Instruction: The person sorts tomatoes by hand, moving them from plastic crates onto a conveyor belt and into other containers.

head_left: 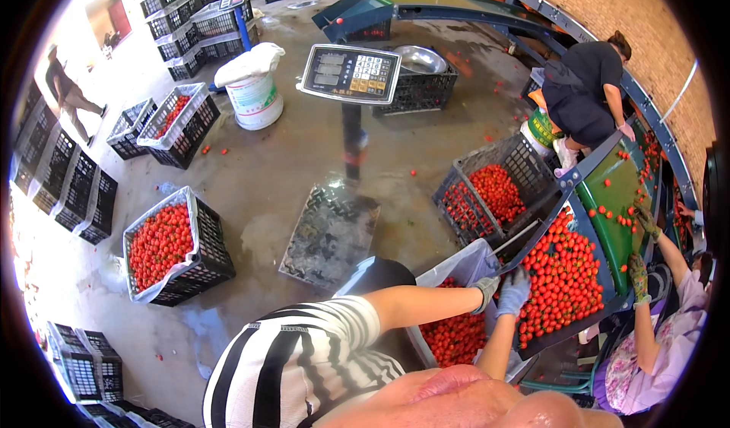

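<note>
Small red tomatoes fill the lower end of a blue-edged chute at my right. My right hand, in a pale blue glove, lies at the chute's near left edge with its fingers stretched beside the tomatoes. Close to it, my left hand wears a grey glove and reaches to the same edge; its fingers are partly hidden, so I cannot tell whether they grip anything. Below both hands stands a crate with a pale plastic liner, holding more red tomatoes.
A floor scale platform carries a display on a post. Black crates of tomatoes stand left and ahead. A bent-over person and a seated person work along the green conveyor.
</note>
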`<state>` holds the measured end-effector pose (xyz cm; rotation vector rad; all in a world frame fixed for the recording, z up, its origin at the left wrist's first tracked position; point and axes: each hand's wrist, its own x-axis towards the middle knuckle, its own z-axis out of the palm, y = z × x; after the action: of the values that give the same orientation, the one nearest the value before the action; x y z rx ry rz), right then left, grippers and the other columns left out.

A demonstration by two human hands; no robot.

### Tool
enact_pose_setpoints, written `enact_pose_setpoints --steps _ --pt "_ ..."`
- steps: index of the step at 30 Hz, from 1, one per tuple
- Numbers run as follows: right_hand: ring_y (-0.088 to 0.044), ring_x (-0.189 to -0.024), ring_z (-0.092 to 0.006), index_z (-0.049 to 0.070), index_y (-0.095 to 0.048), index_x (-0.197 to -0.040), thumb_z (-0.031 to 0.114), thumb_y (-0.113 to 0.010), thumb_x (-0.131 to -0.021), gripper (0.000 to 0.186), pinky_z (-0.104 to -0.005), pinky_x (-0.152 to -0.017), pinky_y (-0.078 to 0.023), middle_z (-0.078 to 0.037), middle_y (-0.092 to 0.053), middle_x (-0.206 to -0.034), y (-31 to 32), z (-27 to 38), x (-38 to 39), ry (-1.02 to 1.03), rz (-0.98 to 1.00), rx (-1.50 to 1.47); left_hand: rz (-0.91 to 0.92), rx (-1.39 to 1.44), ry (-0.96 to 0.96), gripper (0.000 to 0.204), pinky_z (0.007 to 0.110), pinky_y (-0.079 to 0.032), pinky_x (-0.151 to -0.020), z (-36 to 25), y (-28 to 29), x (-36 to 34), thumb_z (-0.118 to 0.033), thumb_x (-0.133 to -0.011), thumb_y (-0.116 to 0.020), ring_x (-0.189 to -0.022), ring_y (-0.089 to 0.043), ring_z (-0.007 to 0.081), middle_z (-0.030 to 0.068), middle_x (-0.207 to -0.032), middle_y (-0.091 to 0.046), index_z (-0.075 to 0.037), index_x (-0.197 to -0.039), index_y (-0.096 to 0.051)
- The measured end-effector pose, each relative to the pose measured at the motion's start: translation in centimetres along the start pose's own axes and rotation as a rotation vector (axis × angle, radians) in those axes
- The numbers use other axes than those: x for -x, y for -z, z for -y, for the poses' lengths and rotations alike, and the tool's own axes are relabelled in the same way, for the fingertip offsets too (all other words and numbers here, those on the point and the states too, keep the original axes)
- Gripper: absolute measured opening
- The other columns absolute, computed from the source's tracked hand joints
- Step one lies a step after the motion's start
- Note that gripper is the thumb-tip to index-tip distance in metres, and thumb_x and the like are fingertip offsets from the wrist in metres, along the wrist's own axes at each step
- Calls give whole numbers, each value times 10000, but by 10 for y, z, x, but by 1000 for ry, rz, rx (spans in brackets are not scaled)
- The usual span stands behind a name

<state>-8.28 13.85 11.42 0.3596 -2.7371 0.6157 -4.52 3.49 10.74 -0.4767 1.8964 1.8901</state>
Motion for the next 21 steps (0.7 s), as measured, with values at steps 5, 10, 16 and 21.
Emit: enact_pose_setpoints --steps 5,10,16,21 --pt "-489 -1035 -368 74 -572 -1092 189 -505 -802 319 -461 -917 -374 -137 -551 -1136 -14 -14 34 179 58 188 62 109 -91 294 327 -365 -856 15 -17 -35 -290 -903 -329 -1046 -488 214 120 -1086 -563 -115 -953 -559" --pt "-497 -1021 -358 90 -562 -1103 212 -566 -773 353 -453 -922 -372 -162 -551 -1106 13 16 57 170 63 99 684 724 -53 296 289 -414 -752 59 0 -68 -200 -884 -325 -921 -542 170 89 -956 -615 -191 -782 -602" --pt "-458 -1112 -372 142 -553 -1163 298 -581 -808 389 -505 -956 -334 -172 -488 -1228 30 -41 94 -472 -326 354 38 525 273 599 377 -402 -889 27 -10 -48 -512 -901 -370 -1043 -488 225 78 -1211 -525 -26 -1231 -488" --pt "-451 -1126 -385 137 -530 -1210 260 -603 -801 433 -461 -952 -372 -187 -470 -1242 24 -40 103 -394 -236 99 23 419 226 610 376 -395 -890 30 -16 -43 -510 -895 -401 -1032 -486 210 101 -1212 -518 -9 -1233 -481"
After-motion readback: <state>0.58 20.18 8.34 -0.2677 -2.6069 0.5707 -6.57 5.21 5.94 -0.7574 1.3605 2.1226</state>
